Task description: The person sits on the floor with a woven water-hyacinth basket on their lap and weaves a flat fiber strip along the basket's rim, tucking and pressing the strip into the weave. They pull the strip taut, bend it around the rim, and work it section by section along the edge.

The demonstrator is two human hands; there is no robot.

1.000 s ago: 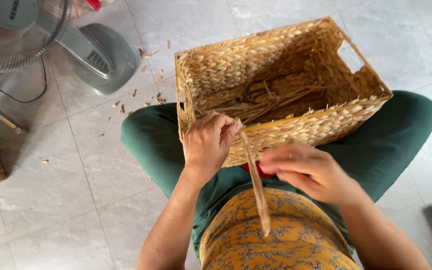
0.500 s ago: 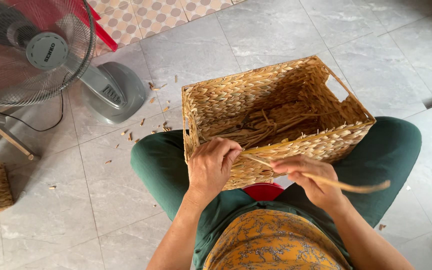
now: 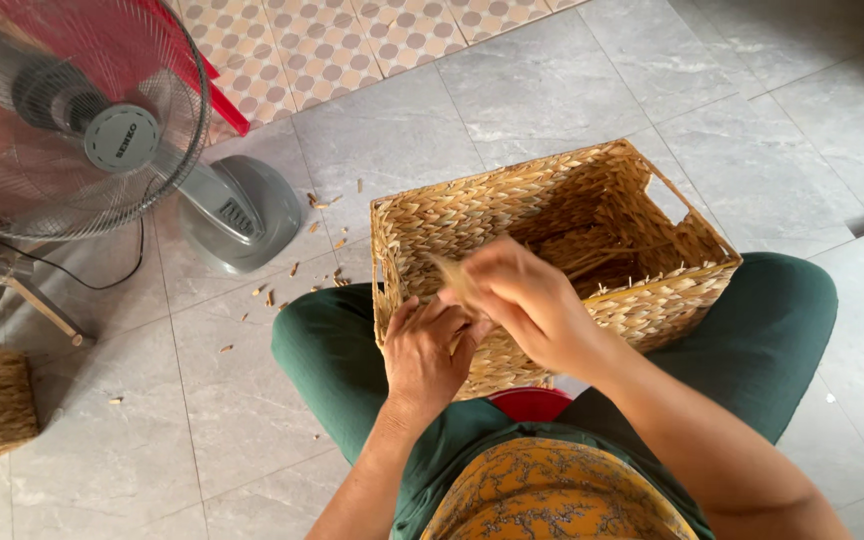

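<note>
My left hand (image 3: 430, 350) presses against the near wall of the woven basket (image 3: 512, 215), fingers curled onto the weave close to its rim, steadying it on my lap between my green-trousered knees (image 3: 327, 350). My right hand (image 3: 527, 300) has swung up from where it was drawing the strand out sideways half a second ago, and now sits over the near rim, fingers closed in a pinch on the pale fibre strand (image 3: 452, 280). The strand is blurred, so I think only its short end shows by my thumb. That pull looks finished, the strand brought back to the rim for its next pass. A standing fan (image 3: 102, 130) hums on the tiles to my left.
</note>
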